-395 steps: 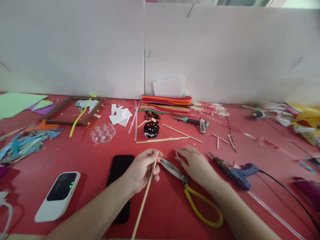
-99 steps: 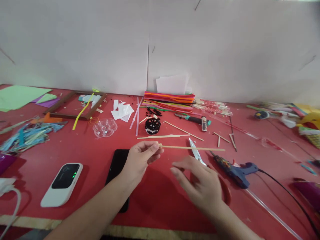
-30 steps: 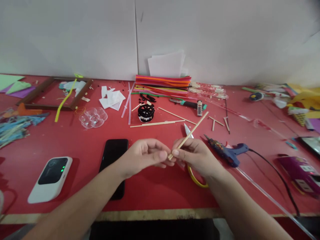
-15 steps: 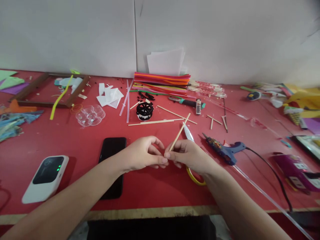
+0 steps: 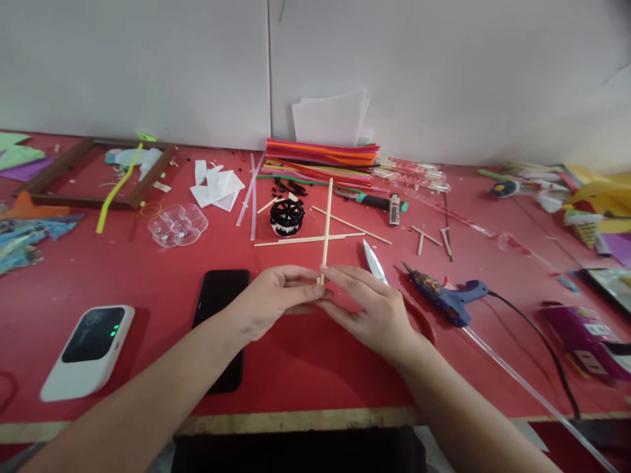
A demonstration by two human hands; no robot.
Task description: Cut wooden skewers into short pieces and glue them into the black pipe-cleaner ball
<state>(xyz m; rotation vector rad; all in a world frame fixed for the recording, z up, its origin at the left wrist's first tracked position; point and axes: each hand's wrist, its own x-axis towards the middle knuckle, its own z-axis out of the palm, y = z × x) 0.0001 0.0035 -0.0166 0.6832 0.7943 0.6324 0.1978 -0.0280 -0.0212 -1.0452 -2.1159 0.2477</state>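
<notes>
1. I have a slim, straight wooden stick [image 5: 327,226] in the head view, pointing up and away, its lower end between both hands above the red worktop [image 5: 296,387]. A short pale stub [image 5: 319,280] shows just beside that end.
2. Left hand [image 5: 283,299]: fingers clamped on the stick's lower end.
3. Right hand [image 5: 377,315]: fingertips meet the stick just above the left thumb; I cannot tell whether they clamp or only touch.
4. Beyond: black openwork form [image 5: 287,217] with spokes, thin lying sticks [image 5: 308,240] nearer me, bundled red and orange strips [image 5: 320,157] near the wall.
5. Edges: flat black phone [image 5: 221,299], partly under the left arm; pointed metal blade [image 5: 375,263] near the right hand; blue glue gun [image 5: 446,295] farther right.
6. Room: smooth bare red runs from the hands to the pale front edge [image 5: 296,422].
</notes>
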